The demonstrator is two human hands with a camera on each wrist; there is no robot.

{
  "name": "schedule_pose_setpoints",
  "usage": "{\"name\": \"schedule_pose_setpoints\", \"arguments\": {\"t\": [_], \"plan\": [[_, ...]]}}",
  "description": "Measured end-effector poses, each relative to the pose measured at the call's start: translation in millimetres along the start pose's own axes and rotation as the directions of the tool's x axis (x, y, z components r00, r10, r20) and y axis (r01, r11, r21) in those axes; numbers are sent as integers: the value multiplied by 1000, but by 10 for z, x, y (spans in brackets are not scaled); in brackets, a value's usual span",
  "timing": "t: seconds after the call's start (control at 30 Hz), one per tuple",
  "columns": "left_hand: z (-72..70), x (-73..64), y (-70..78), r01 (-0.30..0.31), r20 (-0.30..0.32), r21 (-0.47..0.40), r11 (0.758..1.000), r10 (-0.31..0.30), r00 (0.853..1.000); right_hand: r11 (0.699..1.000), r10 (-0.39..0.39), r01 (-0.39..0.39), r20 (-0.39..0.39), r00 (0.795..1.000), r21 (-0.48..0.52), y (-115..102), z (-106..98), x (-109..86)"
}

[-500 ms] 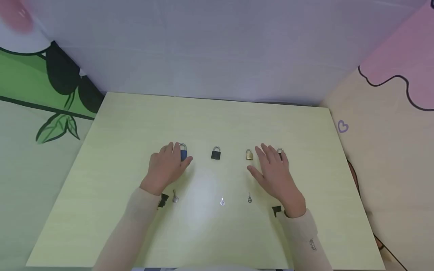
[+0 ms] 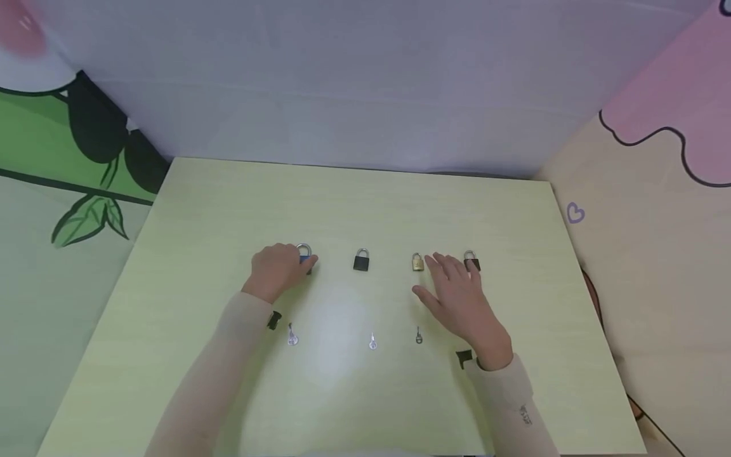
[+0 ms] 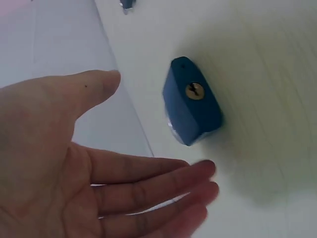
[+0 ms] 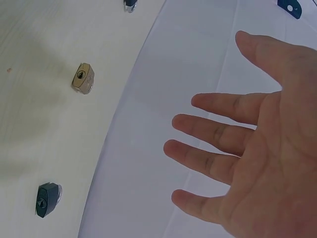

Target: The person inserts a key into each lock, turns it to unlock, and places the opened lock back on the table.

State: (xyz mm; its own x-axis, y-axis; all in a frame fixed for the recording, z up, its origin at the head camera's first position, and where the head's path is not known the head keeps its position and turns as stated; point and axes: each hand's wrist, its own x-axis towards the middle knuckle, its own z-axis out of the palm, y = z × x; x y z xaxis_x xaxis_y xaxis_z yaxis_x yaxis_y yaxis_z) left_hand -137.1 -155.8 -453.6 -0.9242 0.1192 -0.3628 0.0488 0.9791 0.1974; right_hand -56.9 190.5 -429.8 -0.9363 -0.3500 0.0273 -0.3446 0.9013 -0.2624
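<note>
My left hand [image 2: 274, 271] reaches over the left side of a blue padlock [image 3: 190, 101], thumb on one side and fingers on the other. In the left wrist view the thumb stands apart from the lock, and the fingers are only slightly bent. The lock's brass keyhole faces the camera. My right hand [image 2: 464, 303] hovers with spread fingers between a small brass padlock [image 2: 418, 263] and a dark padlock [image 2: 471, 262]. Both locks show in the right wrist view, apart from the fingers. A black padlock [image 2: 361, 261] lies between the two hands.
Three small keys lie nearer me on the pale table [image 2: 342, 419]: a left key [image 2: 292, 336], a middle key [image 2: 373, 343] and a right key [image 2: 419, 337]. A pale cloth wall [image 2: 354, 89] rises behind the table's far edge.
My left hand's fingers have bent downward beside the blue padlock. The right hand has drawn back slightly, showing more of the dark padlock. The head view has shifted a little.
</note>
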Motion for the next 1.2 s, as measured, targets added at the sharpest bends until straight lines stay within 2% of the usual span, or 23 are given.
{"name": "schedule_pose_setpoints", "arguments": {"t": [0.17, 0.3, 0.53, 0.63, 0.73, 0.93, 1.07, 1.2], "plan": [[29, 98, -47, 26, -2, 21, 999, -26, 1000, 1000, 2, -2, 2, 1000, -10, 20, 11, -19], [63, 161, -74, 28, -7, 1, 1000, -28, 1000, 1000, 8, -8, 13, 1000, -3, 40, 13, -30], [82, 259, -86, -22, -9, -41, 999, 22, 1000, 1000, 11, -12, 29, 1000, 22, 49, 23, -17], [58, 292, -96, -25, 2, -41, 999, 25, 1000, 1000, 11, -12, 33, 999, 24, 43, 48, -4], [34, 318, -107, -23, 22, -32, 999, 23, 999, 1000, -4, 4, 8, 1000, 21, 32, 88, 1], [21, 353, -114, -16, 76, -39, 999, 19, 997, 999, -41, 42, -90, 995, 11, -19, 173, 3], [26, 378, -109, -9, 103, -35, 999, 13, 995, 999, -34, 33, -98, 995, -15, -99, 195, 1], [46, 412, -100, -8, 102, -27, 1000, 11, 995, 998, -47, 44, -89, 995, -39, -192, 200, 8]]}}
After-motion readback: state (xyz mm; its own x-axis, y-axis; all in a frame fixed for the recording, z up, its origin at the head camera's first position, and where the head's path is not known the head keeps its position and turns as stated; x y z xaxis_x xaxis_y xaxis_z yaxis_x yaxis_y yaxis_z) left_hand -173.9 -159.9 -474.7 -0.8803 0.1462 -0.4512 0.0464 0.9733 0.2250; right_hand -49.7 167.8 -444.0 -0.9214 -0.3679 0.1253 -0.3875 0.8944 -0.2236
